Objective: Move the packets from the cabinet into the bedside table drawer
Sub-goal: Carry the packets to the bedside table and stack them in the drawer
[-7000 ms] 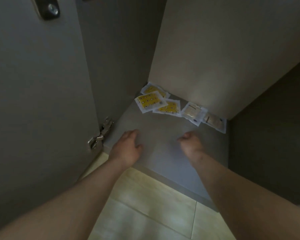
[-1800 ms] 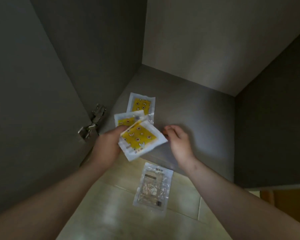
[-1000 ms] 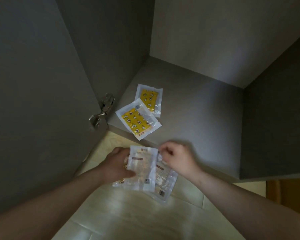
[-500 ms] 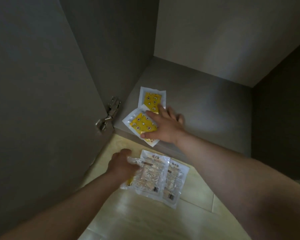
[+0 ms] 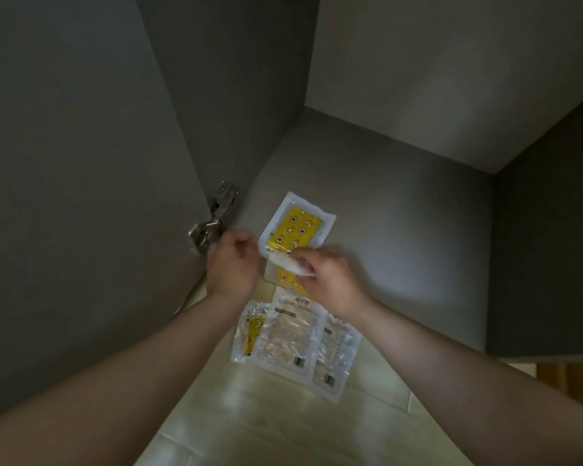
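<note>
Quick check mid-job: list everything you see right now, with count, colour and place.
Yellow packet: one, yellow with white border, flat on the cabinet shelf near its front left.
Second yellow packet: one, yellow and white, at the shelf's front edge, partly hidden by the hands.
Clear packets: a fanned bunch, at least two clear plus one with yellow inside, below the shelf over the floor.
Cabinet shelf: one, grey.
Hinge: one, metal, on the open door at left.
Floor: beige tiles.
Left hand: grip closed, contents unclear.
Right hand: pinching the second yellow packet.

Dim grey cabinet interior, metal hinge, glossy beige floor tiles
</note>
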`<act>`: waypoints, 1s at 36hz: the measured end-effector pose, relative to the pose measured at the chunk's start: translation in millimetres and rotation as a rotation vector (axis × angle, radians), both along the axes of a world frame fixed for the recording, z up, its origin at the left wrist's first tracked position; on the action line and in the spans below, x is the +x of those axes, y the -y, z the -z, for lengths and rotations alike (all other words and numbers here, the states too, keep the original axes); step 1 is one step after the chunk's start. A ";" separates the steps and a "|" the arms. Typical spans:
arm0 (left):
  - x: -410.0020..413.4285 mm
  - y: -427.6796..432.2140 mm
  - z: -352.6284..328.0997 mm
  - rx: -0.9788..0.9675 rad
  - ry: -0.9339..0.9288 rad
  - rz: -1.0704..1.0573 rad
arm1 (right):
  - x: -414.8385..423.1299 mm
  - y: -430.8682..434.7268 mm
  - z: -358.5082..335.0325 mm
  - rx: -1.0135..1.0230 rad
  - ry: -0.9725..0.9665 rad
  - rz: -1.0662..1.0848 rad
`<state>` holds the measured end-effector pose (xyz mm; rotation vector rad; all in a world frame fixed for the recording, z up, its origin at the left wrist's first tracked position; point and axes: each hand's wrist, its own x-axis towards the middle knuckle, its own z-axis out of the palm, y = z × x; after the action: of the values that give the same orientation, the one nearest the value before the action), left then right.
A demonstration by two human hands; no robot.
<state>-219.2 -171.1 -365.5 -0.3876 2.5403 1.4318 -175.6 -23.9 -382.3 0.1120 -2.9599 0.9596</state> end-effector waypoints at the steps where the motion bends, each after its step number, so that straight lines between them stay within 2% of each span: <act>1: -4.7 -4.0 -3.0 -0.032 -0.015 0.021 | -2.0 -3.8 -6.3 -0.097 0.114 0.028; 4: -16.4 -16.4 -7.2 -0.135 0.031 0.074 | -4.6 -17.9 -31.0 -0.436 0.362 0.154; 8: -20.0 -27.7 -7.0 -0.311 0.108 0.171 | -16.6 -29.6 -40.0 -0.784 0.314 0.582; 9: -19.9 -29.5 -6.9 -0.342 0.116 0.184 | -23.5 -30.7 -35.9 -0.778 0.286 0.698; 12: -20.1 -33.3 -8.1 -0.392 0.115 0.224 | -46.7 -21.2 -20.5 -0.562 0.256 0.926; 15: -22.0 -33.7 -5.2 -0.380 0.109 0.295 | -63.5 7.5 -9.0 -0.505 0.265 0.887; 19: -14.2 -28.2 -8.4 -0.224 0.120 0.256 | -64.4 26.1 -10.8 -0.668 0.244 0.875; 22: -4.6 -18.0 -9.4 -0.124 0.154 0.230 | -44.4 21.4 -23.3 -0.789 0.307 0.755; 24: 2.0 -6.0 -5.4 -0.054 0.175 0.169 | -18.4 19.7 -30.1 -0.789 0.286 0.650; 28: 17.7 14.7 13.2 -0.124 0.227 0.096 | 41.6 25.9 -19.8 -0.704 0.338 0.580; 32: 42.8 11.9 29.3 -0.270 0.456 0.150 | 75.1 31.5 -1.4 -0.664 0.395 0.692; 34: 53.3 5.7 32.6 -0.311 0.477 0.137 | 79.1 32.0 6.0 -0.546 0.409 0.706; 36: 58.5 0.9 33.1 -0.301 0.455 0.110 | 81.3 32.3 9.7 -0.328 0.434 0.694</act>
<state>-160.6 -172.0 -398.7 -0.5400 2.3487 0.8072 -94.3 -56.2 -392.0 -1.1702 -2.7303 1.4306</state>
